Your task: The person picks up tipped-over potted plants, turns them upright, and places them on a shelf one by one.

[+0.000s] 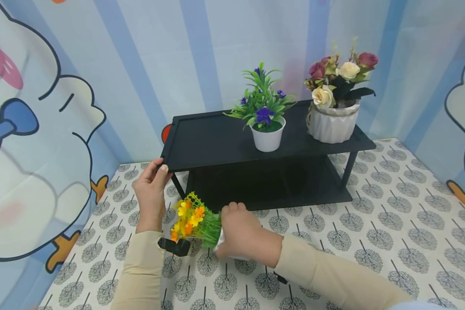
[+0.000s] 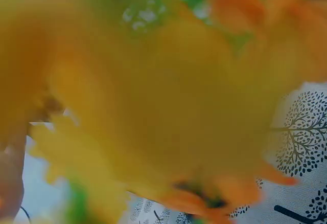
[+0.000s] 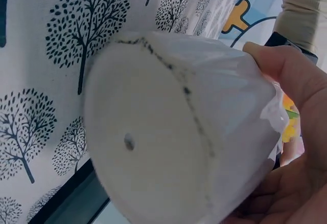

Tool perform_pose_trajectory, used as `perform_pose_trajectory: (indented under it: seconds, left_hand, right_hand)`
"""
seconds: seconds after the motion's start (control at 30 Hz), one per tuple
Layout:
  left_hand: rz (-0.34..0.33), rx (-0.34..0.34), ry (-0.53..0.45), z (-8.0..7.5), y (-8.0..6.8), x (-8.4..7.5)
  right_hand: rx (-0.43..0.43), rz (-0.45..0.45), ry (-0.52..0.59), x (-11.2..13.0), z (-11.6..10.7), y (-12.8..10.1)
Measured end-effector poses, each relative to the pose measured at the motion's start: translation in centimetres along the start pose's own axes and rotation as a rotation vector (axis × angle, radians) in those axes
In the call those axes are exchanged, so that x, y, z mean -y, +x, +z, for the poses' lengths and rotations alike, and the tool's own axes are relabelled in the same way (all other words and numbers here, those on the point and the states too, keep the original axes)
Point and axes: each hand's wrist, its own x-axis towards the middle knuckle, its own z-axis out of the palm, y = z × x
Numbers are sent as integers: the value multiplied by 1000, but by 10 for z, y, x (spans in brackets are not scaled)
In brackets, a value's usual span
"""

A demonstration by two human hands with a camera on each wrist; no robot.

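In the head view my left hand [image 1: 152, 185] pinches the front left corner of a black two-tier shelf [image 1: 213, 137], thumb over the top edge. My right hand [image 1: 243, 232] grips a white flower pot [image 3: 225, 106] around its side. The pot lies tilted on its side, its base turned to the right wrist camera, with a small hole in the base. Yellow and orange artificial flowers [image 1: 187, 219] on green stems point left out of it, toward my left forearm. Blurred petals [image 2: 179, 96] fill most of the left wrist view.
On the shelf's top stand a small white pot [image 1: 267, 138] with purple flowers and, at the right end, a fluted white pot [image 1: 333, 125] of roses. The shelf's lower board [image 1: 255, 185] sits near the tree-patterned tablecloth [image 1: 372, 241]. A printed curtain [image 1: 232, 47] hangs behind.
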Motion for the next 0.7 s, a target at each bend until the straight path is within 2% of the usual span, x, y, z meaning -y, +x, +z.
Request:
perform_pose_trajectory:
  seconds: [0.23, 0.7]
  left_hand:
    - [-1, -1, -14, 1, 1, 2]
    - [17, 21, -19, 0, 0, 1]
  right_hand:
    - [-58, -16, 60, -6, 0, -3]
    - [-238, -35, 363, -21, 7, -8]
